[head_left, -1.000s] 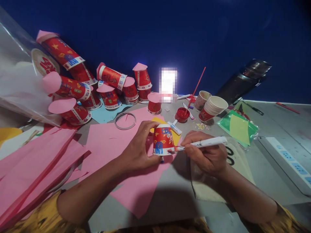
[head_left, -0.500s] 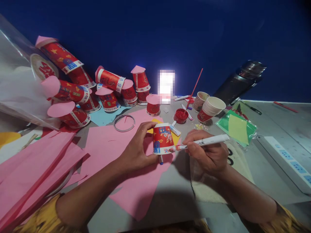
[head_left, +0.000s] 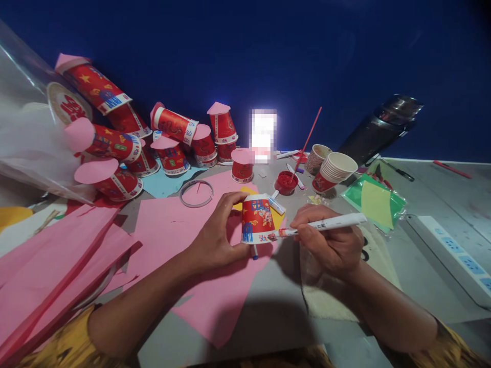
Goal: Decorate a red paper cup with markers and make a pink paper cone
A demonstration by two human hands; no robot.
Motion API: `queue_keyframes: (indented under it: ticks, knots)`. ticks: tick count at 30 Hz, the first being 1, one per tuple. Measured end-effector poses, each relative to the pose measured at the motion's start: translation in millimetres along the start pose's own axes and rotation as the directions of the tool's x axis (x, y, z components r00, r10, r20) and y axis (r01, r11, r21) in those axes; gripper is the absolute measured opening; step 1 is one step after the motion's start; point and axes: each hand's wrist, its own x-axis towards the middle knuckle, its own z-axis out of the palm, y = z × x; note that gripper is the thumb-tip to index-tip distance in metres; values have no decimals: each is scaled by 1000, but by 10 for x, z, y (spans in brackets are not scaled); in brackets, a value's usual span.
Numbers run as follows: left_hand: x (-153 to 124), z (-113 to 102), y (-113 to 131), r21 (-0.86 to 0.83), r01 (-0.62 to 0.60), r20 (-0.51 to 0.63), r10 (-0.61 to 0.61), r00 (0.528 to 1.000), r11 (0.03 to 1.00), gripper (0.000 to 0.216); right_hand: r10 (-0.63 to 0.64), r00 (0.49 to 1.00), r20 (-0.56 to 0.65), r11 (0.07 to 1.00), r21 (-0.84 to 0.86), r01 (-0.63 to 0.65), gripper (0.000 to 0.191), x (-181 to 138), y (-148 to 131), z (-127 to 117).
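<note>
My left hand [head_left: 217, 237] grips an upside-down red patterned paper cup [head_left: 256, 220] standing on a pink paper sheet [head_left: 192, 240]. My right hand [head_left: 330, 245] pinches a white marker pen [head_left: 326, 225] and holds its red tip against the cup's lower right rim. A small pen cap [head_left: 253, 251] lies on the pink sheet just below the cup.
Many red cups capped with pink paper [head_left: 169, 140] pile up at the back left beside a clear plastic bag [head_left: 26, 128]. A red paint pot [head_left: 286, 182] with a brush, stacked cups [head_left: 334, 171], a green paper packet [head_left: 376, 202], a tape ring [head_left: 197, 193] and a power strip [head_left: 456, 253] lie around.
The hands and cup have barely shifted; the marker tip stays at the cup's rim. The view moved slightly.
</note>
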Motion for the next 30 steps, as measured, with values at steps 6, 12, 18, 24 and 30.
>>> queue_keyframes:
  ticks: [6, 12, 18, 24, 30]
  knots:
    - [-9, 3, -10, -6, -5, 1, 5, 1000, 1000, 79, 7, 1000, 7, 1000, 9, -7, 14, 2, 3, 9]
    - [-3, 14, -2, -8, -8, 2, 8, 1000, 1000, 79, 15, 999, 41, 1000, 2, -15, 14, 15, -10, 7]
    - [-4, 19, 10, -20, 9, 11, -9, 1000, 1000, 80, 25, 998, 54, 1000, 10, -25, 14, 15, -3, 12]
    - [-2, 10, 16, -15, 6, 13, -6, 1000, 1000, 79, 24, 1000, 14, 999, 24, -24, 13, 6, -1, 18]
    - [5, 13, 34, -5, 11, 18, -11, 1000, 1000, 78, 17, 999, 30, 1000, 15, -18, 14, 21, -10, 21]
